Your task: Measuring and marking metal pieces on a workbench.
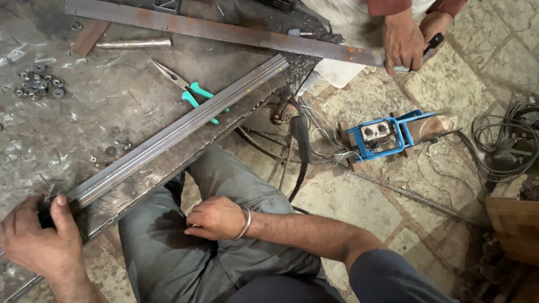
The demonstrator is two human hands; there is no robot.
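My left hand (42, 238) grips the near end of a long grey metal channel bar (179, 129) that lies diagonally along the edge of a scarred steel worktable (84, 129). My right hand (216, 219), with a metal bangle at the wrist, rests curled on my grey-trousered thigh and holds nothing I can see. At the top right, another person's hands (407, 39) hold the end of a flat rusty steel bar (224, 31) and a black-handled tool.
Green-handled pliers (191, 92) lie on the table beside the channel bar. A metal rod (133, 42) and a heap of washers (36, 85) sit at the far left. A blue welding machine (387, 134), cables (505, 140) and a wooden box (514, 221) stand on the stone floor.
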